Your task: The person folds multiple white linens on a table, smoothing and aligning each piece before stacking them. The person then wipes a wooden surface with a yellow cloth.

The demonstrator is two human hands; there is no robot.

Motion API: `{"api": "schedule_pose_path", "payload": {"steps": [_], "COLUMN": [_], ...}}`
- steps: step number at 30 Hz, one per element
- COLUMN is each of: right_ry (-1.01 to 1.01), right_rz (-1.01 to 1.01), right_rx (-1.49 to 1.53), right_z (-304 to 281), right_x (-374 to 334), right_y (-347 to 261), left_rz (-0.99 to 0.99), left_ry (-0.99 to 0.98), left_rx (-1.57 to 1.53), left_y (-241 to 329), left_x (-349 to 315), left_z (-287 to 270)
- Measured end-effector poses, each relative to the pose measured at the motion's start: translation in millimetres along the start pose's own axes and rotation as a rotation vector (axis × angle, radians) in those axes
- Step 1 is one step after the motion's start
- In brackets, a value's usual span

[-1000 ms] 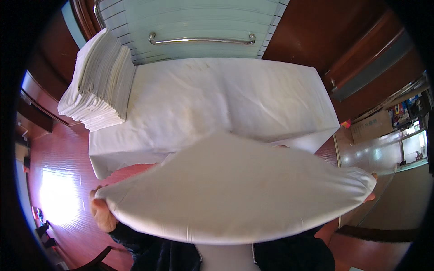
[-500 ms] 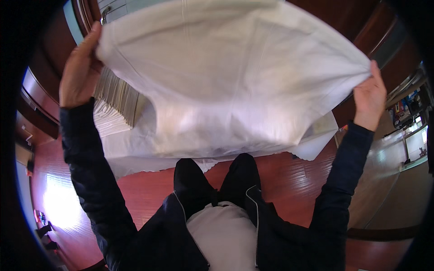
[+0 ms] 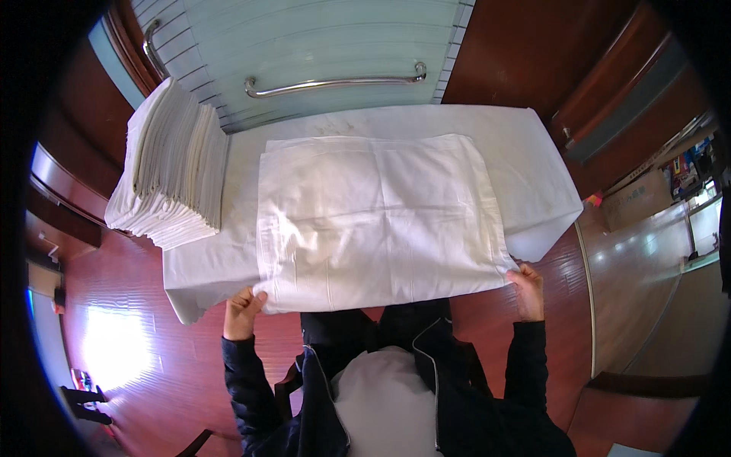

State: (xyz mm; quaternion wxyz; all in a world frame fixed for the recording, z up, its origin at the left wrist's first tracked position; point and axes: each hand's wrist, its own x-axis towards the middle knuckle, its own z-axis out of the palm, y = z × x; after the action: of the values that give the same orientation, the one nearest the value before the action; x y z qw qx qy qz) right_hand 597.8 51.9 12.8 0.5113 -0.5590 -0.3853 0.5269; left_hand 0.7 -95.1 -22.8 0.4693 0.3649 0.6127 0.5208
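Note:
A white pillowcase-like cloth (image 3: 381, 221) lies spread over the covered table, its near edge reaching past the table's front toward my knees. My left hand (image 3: 244, 311) pinches its near left corner between thumb and fingers. At the near right corner, my right hand (image 3: 527, 291) grips the fabric in the same way. Faint fold creases cross the cloth, and its far part rests flat on the table. A tall stack of folded white cloths (image 3: 171, 164) stands at the table's left end, beyond my left hand.
The table wears a white cover (image 3: 525, 179) that hangs at the front. Behind it is a pale glass panel with a metal bar handle (image 3: 335, 85). A cardboard box (image 3: 640, 199) stands on the right. Reddish wooden floor (image 3: 183, 343) surrounds the table.
Both hands have come down and toward me, closer together. The cloth, raised and billowing before, now lies spread on the table. Both hands still hold it.

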Motion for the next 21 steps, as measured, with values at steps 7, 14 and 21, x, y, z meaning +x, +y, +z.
{"api": "schedule_pose_path", "payload": {"steps": [7, 14, 21], "right_ry": [-0.157, -0.045, 0.233], "right_rz": [0.067, -0.075, -0.671], "right_rx": [-0.401, -0.645, -0.847], "right_z": [-32, -31, 74], "right_x": [14, 46, 186], "right_y": [11, -9, -19], "left_rz": [-0.098, -0.049, 0.308], "left_ry": [-0.185, -0.114, 0.383], "left_rx": [0.072, 0.272, 0.675], "left_y": [-3, 13, 42], "left_x": [-27, -13, 155], "left_z": [-13, -14, 20]}}
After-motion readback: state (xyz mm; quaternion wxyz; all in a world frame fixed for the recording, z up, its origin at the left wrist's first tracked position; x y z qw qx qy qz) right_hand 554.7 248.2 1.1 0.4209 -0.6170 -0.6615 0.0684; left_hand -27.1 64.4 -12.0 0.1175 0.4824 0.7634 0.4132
